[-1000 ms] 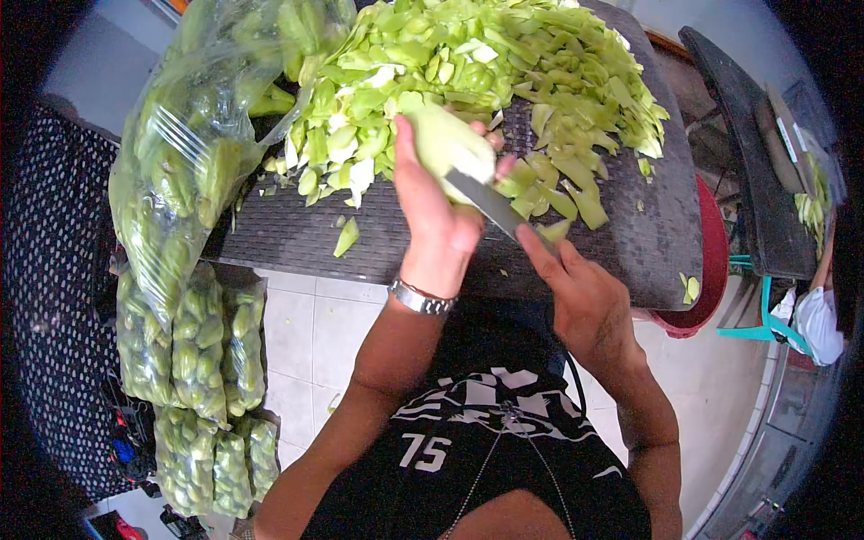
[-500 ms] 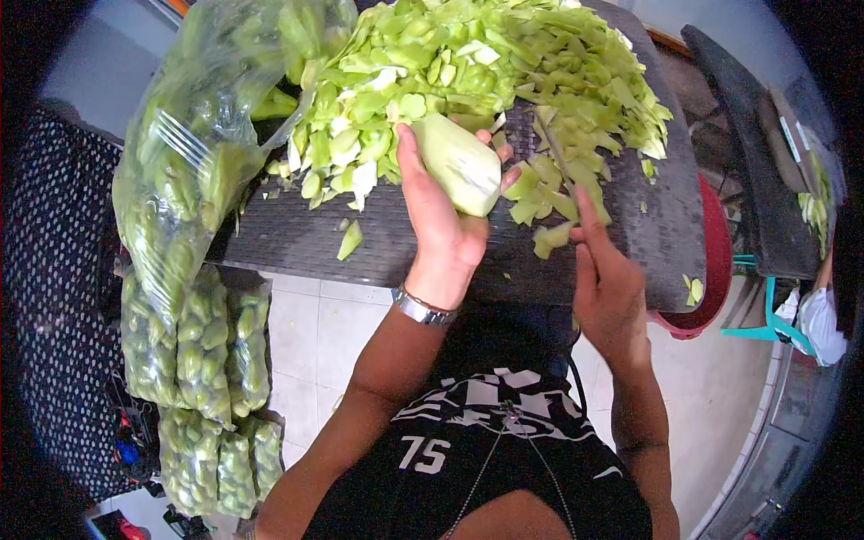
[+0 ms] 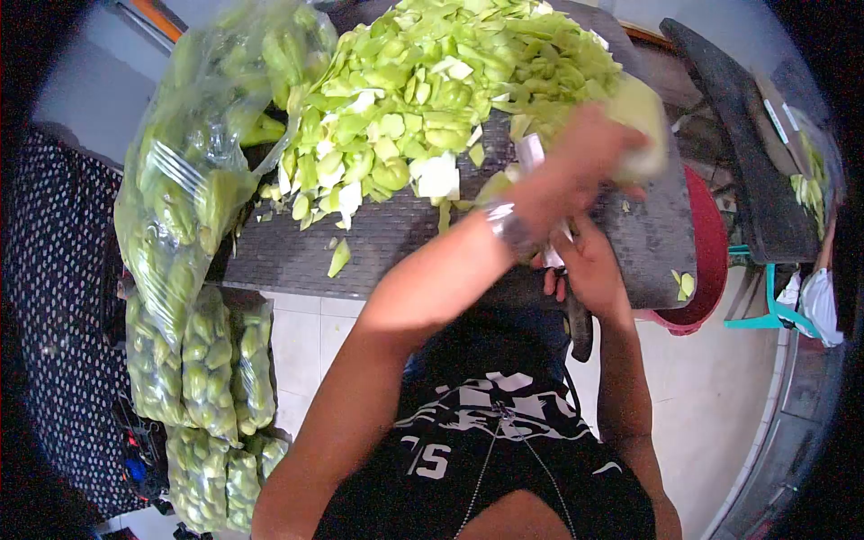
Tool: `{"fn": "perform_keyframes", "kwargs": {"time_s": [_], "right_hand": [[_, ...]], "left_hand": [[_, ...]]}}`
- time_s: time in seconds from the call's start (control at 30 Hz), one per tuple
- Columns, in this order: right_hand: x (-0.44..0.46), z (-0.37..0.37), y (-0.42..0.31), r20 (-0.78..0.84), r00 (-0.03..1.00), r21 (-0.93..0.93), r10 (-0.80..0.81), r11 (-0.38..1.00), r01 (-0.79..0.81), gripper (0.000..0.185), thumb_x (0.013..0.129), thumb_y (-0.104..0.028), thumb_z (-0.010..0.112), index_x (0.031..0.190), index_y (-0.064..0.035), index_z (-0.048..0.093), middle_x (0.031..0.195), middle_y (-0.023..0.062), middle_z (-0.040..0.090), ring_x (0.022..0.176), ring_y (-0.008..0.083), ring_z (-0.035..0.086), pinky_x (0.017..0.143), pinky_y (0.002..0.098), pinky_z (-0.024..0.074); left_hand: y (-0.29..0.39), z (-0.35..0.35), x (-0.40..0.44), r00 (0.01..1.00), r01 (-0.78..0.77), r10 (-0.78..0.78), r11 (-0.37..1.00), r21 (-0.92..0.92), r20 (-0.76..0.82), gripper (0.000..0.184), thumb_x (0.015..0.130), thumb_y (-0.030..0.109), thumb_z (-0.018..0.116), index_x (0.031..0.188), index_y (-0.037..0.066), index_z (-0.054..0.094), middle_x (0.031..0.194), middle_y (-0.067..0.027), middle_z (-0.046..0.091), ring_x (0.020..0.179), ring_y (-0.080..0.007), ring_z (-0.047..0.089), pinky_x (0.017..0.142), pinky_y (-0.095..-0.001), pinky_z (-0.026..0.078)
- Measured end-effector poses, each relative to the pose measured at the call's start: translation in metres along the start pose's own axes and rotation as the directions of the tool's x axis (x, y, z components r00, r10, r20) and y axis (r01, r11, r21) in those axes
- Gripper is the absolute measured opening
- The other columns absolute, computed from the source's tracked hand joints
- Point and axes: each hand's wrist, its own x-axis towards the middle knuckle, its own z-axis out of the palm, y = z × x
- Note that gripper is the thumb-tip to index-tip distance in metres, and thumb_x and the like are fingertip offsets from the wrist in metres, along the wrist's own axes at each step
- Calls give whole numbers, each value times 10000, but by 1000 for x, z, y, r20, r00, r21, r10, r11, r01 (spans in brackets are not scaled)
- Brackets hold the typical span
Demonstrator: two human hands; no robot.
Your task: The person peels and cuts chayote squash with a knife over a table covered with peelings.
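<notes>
My left hand (image 3: 585,157), with a metal watch on the wrist, reaches across to the table's right side. It is closed around a peeled pale-green chayote (image 3: 643,121); both are smeared by motion. Nearer to my body, my right hand (image 3: 589,265) is wrapped round a knife (image 3: 580,335). The knife's dark handle end sticks out below the hand, while its pale blade points up the table, partly hidden behind my left forearm. A large heap of chayote peelings (image 3: 405,108) covers the back of the dark woven-textured table (image 3: 297,261).
A clear plastic bag of chayotes (image 3: 171,207) hangs over the table's left edge. Several packed bags (image 3: 207,360) stand on the floor below. At the right are a red tub (image 3: 709,261), a turquoise stool (image 3: 769,310) and a dark chair (image 3: 747,153).
My left hand has swung right with the chayote, from the table's middle to its right side. My right hand has drawn slightly toward me, and the knife's handle now shows.
</notes>
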Motion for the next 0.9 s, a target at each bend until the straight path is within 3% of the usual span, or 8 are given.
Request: {"fn": "perform_keyframes", "kwargs": {"time_s": [0.1,0.2,0.27,0.43,0.6,0.73,0.83,0.9], "right_hand": [[-4,-4,10,-18,999,-103,-39,994,37,224,1060,-135,475,1237,-16,543,781,95,693,539,168,639,433,290,495],[-4,-10,23,-1,997,-186,-78,979,76,202,1054,-147,526,1185,4,549,752,97,665,552,164,630,437,276,479],[-7,-8,16,-15,998,-101,-54,993,52,221,1049,-139,534,1210,11,539,756,109,667,544,164,623,432,274,473],[0,-5,-1,13,1000,93,26,995,-27,405,1057,-150,506,1434,-39,408,846,127,713,511,156,614,428,282,481],[3,-6,6,31,999,105,17,994,-20,495,1055,-149,517,1498,-33,328,851,152,709,503,159,605,412,276,469],[1,-5,7,15,1000,75,24,997,-25,539,1047,-165,536,1521,-41,309,854,151,712,510,161,611,420,282,477],[0,-4,7,10,1000,94,9,996,-10,536,1048,-171,541,1518,-35,321,855,152,712,515,157,610,427,280,478],[-1,-4,9,-4,1000,84,7,996,-6,522,1046,-170,545,1506,-34,339,854,151,711,519,154,610,431,277,478]], "left_hand": [[-36,68,32,925,293,-263,954,-72,274,291,848,47,751,1082,-103,663,1007,-199,733,889,-331,746,709,-458,669],[-71,82,53,779,-269,240,962,-38,579,244,912,91,704,1043,-110,661,967,-215,732,871,-329,745,760,-435,652],[-88,82,75,812,227,90,861,-454,576,223,959,93,650,1028,-118,644,941,-221,712,779,-348,737,708,-430,645],[24,-31,-12,988,59,-72,993,101,133,485,1074,384,506,986,-50,705,779,-172,718,687,-252,721,745,-354,597],[91,-138,-83,956,-76,210,852,518,-207,431,1062,309,506,1047,-68,715,782,-143,730,722,-198,717,705,-337,575],[134,-244,-116,740,266,624,71,961,-251,270,958,226,581,1024,29,753,791,-125,744,698,-272,724,693,-371,574],[171,-305,-129,726,635,645,-493,596,-240,218,873,185,617,991,67,758,909,-120,749,854,-340,728,755,-438,577],[181,-346,-134,860,477,504,-739,475,-78,233,874,179,612,1038,79,744,1050,-135,727,1062,-355,669,843,-496,559]]}}
